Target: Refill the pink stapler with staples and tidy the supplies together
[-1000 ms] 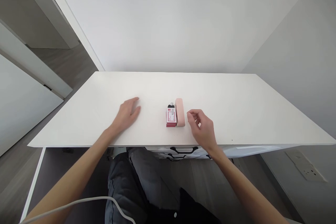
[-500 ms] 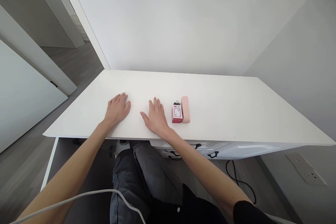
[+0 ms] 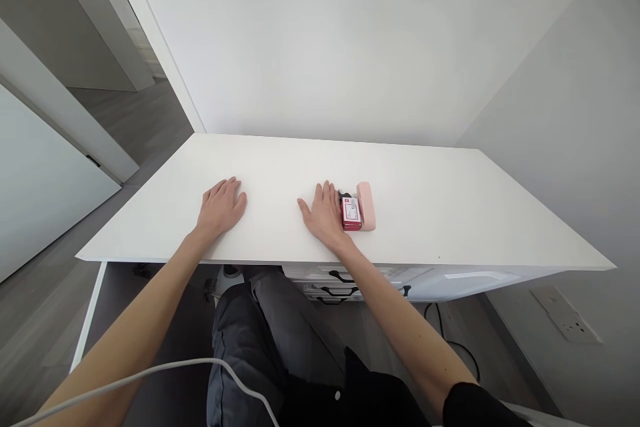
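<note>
My left hand [image 3: 221, 203] lies flat on the white table [image 3: 440, 213], fingers spread, holding nothing. My right hand [image 3: 324, 213] also rests flat and open on the table, its outer edge right beside a small red and white box [image 3: 351, 213]. A pink oblong object [image 3: 366, 205] lies against the far side of that box. A small dark and grey item sits at the box's far end, partly hidden.
The table meets a white wall at the back and a grey wall on the right. Drawer handles [image 3: 340, 278] show under the front edge. A white cable [image 3: 150, 373] crosses my lap. A doorway and wooden floor lie to the left.
My right hand left the right side of the box, crossed over to its left, opened flat on the table, then slid back up beside it. My left hand stayed flat.
</note>
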The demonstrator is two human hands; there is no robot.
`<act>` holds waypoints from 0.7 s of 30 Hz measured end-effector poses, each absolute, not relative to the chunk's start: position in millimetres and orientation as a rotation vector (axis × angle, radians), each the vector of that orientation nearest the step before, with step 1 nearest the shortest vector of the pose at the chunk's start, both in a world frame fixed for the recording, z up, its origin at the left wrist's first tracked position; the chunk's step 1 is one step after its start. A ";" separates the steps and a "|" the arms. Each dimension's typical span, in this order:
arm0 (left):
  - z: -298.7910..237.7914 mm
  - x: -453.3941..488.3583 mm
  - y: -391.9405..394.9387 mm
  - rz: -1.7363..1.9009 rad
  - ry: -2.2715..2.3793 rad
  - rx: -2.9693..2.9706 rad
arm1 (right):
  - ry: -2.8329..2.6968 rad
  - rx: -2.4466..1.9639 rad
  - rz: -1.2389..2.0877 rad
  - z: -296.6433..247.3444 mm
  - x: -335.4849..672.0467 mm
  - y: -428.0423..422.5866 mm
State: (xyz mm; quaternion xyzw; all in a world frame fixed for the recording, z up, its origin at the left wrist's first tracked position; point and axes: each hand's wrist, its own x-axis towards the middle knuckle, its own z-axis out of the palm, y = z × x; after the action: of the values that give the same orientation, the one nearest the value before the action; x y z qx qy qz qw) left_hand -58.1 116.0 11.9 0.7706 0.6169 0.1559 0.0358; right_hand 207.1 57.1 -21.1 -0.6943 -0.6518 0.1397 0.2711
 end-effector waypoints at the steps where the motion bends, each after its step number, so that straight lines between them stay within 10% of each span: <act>1: 12.1 -57.9 115.9 0.486 1.895 2.368 | -1.758 -1.865 0.366 -23.5 215.3 59.0; 21: 16.0 -56.1 117.1 0.464 1.907 2.358 | -1.666 -1.968 0.203 -41.4 389.0 43.5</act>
State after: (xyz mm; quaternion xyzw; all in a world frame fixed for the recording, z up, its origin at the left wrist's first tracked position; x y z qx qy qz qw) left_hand -56.1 117.1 16.0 0.7681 0.6212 0.1511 0.0367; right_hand 389.0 43.5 -41.4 -0.7318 -0.6194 0.0754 0.2741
